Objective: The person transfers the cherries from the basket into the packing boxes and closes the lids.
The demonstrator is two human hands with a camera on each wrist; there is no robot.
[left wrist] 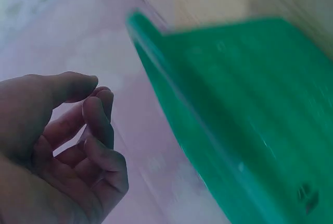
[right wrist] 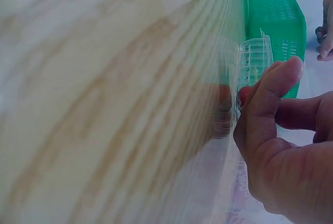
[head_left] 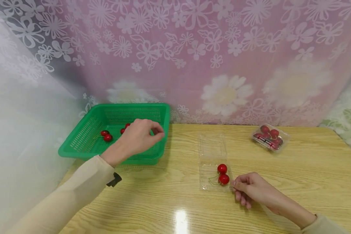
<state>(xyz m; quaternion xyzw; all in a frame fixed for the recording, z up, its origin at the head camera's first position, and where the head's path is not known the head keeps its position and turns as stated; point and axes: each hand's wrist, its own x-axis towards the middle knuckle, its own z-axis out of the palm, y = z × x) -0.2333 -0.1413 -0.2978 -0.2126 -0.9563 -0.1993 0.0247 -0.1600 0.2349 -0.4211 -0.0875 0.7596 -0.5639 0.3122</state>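
Note:
My left hand (head_left: pixel 137 138) hangs over the right part of a green plastic basket (head_left: pixel 67 151), fingers loosely curled, thumb near the index fingertip. Nothing shows between those fingers (left wrist: pixel 98 122) in the left wrist view. Red cherries (head_left: pixel 107 137) lie in the basket, some partly hidden behind the hand. In front of me, a clear plastic clamshell box (head_left: pixel 206 185) lies open with its lid folded back. Two joined cherries (head_left: pixel 223 179) with green stems sit in its near half. My right hand (head_left: pixel 255 191) pinches the box's right edge near its front corner.
A closed clear box (head_left: pixel 284 138) filled with several cherries stands at the back right of the wood-grain table (head_left: pixel 169 191). Behind the table hangs a pink floral curtain (head_left: pixel 181 71). The basket's raised rim (head_left: pixel 117 105) stands close to the curtain.

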